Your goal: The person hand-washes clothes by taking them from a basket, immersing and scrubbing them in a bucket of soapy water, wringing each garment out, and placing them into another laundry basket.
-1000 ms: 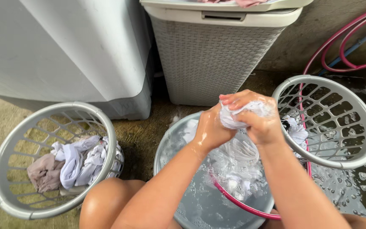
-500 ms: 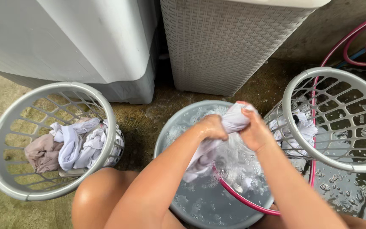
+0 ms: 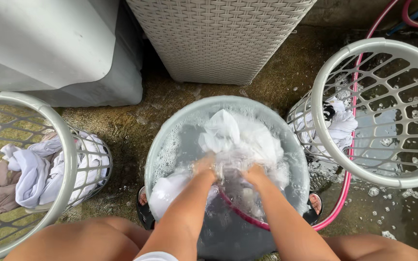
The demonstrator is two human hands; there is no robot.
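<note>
A round grey basin [image 3: 170, 130] of soapy water sits on the wet ground between my knees. A white cloth [image 3: 240, 137] billows in it, partly under the foam. My left hand [image 3: 203, 165] and my right hand [image 3: 254, 173] are both plunged into the water and closed on the white cloth, side by side. The fingers are hidden by foam and cloth. A pink hose [image 3: 247, 218] runs into the basin under my right forearm.
A grey laundry basket [image 3: 59, 145] at left holds white and beige clothes [image 3: 25, 174]. Another grey basket [image 3: 364, 169] at right holds a white garment [image 3: 339, 126]. A woven hamper [image 3: 218, 38] and a grey machine [image 3: 49, 53] stand behind.
My hands went from wringing the white cloth in the air to pushing it down into the basin's water. The view tilted downward and closer to the basin.
</note>
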